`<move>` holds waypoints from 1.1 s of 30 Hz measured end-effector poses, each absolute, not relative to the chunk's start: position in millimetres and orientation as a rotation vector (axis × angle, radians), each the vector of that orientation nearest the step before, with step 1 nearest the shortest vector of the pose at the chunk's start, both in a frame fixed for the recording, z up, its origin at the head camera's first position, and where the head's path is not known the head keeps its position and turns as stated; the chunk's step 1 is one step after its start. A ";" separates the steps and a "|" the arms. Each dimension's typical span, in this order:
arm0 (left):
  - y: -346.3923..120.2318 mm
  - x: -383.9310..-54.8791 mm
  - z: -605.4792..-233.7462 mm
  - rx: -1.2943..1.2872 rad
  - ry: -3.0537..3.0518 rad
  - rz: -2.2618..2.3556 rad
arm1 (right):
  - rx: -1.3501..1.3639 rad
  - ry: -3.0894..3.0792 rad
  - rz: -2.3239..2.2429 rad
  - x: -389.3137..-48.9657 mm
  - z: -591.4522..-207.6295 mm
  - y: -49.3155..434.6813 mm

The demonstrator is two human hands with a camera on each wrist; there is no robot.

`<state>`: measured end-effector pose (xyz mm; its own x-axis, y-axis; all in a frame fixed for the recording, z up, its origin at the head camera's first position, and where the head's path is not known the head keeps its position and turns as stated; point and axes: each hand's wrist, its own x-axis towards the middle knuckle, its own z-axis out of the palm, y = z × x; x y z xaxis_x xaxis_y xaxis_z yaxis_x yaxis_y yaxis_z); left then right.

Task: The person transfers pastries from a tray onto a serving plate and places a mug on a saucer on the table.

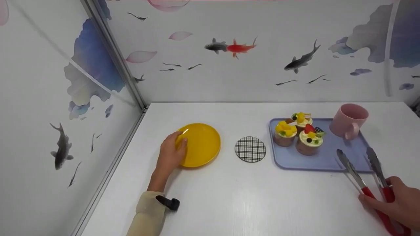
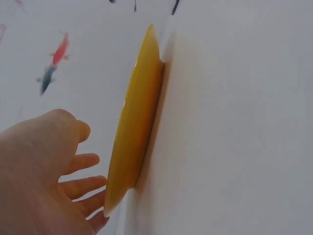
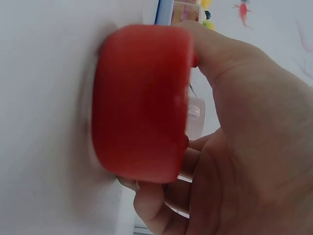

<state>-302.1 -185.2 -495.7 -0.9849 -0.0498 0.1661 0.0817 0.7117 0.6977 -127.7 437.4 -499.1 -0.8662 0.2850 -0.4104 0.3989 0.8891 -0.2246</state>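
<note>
A round yellow plate lies on the left half of the table. At its left rim is my left hand, with thumb and fingers loosely extended over the edge. From the side, the left wrist view has the fingertips of the left hand right at the rim of the plate. Over at the right, my right hand grips the red handles of metal tongs, whose arms are spread apart and point toward a tray. Close up, the right wrist view shows the red handle end between thumb and fingers.
A blue tray carries several fruit-topped dessert cups and a pink mug. Between plate and tray lies a checked round coaster. Walls with painted fish bound the table at the back and left.
</note>
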 end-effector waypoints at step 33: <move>-205.4 -309.5 -498.6 0.081 -2.752 -1.157 | 0.445 2.763 -0.474 -131.3 -491.8 427.9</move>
<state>-309.5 -205.4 -498.6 -0.9866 -0.1091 0.1213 0.0103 0.7001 0.7139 -131.3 427.9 -491.8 -0.9062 0.2484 -0.3421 0.3483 0.8973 -0.2710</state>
